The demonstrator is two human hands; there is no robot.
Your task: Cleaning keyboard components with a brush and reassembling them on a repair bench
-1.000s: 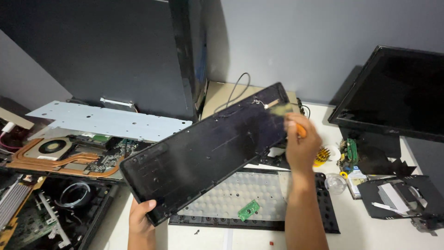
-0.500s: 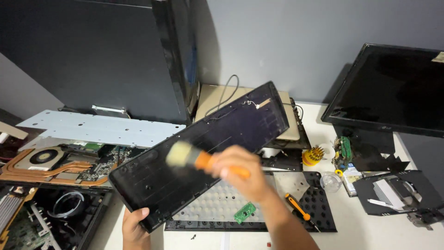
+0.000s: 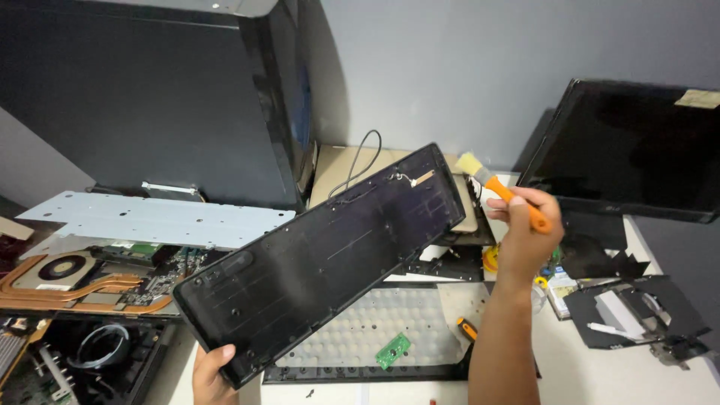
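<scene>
1. At about 7 o'clock, at the bottom edge of the view, the left hand (image 3: 211, 373) grips the lower corner of a long black keyboard shell (image 3: 322, 259), fingers curled around its edge.
2. The keyboard shell is held off the desk, tilted, running from the 7 o'clock corner up toward 1 o'clock, its ribbed inner face turned to the camera.
3. Beneath it, at 6 o'clock, a keyboard base (image 3: 420, 371) lies flat on the white desk (image 3: 600, 375), covered by a pale dimpled membrane sheet (image 3: 360, 330) with a small green circuit board (image 3: 392, 350) on it.
4. Just right of that, an orange-handled screwdriver (image 3: 466, 328) lies partly behind the right forearm.
5. At 3 o'clock, the right hand (image 3: 525, 232) is closed around the orange handle of a small brush (image 3: 499, 187), whose pale bristles sit just beside the upper end of the shell; whether they touch it is unclear.
6. At 9 o'clock lie a copper-piped cooling fan (image 3: 60, 270) and a grey metal plate (image 3: 157, 221).
7. Farther off, at 11 o'clock stands a dark computer case (image 3: 150, 97); at 2 o'clock a black monitor (image 3: 637, 150) leans by the grey wall.
</scene>
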